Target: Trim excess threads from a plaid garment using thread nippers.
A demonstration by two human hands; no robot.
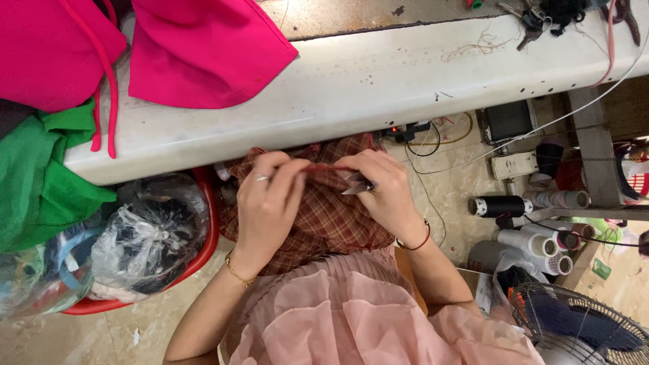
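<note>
Head view, looking straight down at lap level, in front of white table edge. Both hands closed on work: left hand pinching a red edge strip of the plaid fabric between thumb and fingers, pulled taut toward the right. Right hand gripping small metal thread snips, blades pointing left at the strip, just beside the left fingertips. Plaid piece lying across the lap, partly tucked under the table edge, over pink pleated skirt.

Step in hand, by judgement: trimming or picking thread along the held edge. Next move likely needs strip kept taut, blade tips placed on thread only, clear of the weave and of the left fingertips.

Hard to make out: no thread visible at the blade tips; cannot tell whether blades are open or shut. Right-hand fingers cover most of the snips. Far end of plaid piece hidden under the table. Red basket at left holds plastic bags, contents unclear. Magenta fabric and green fabric cut off by frame edge. Thread cones and fan grille at right, partly cropped.
</note>
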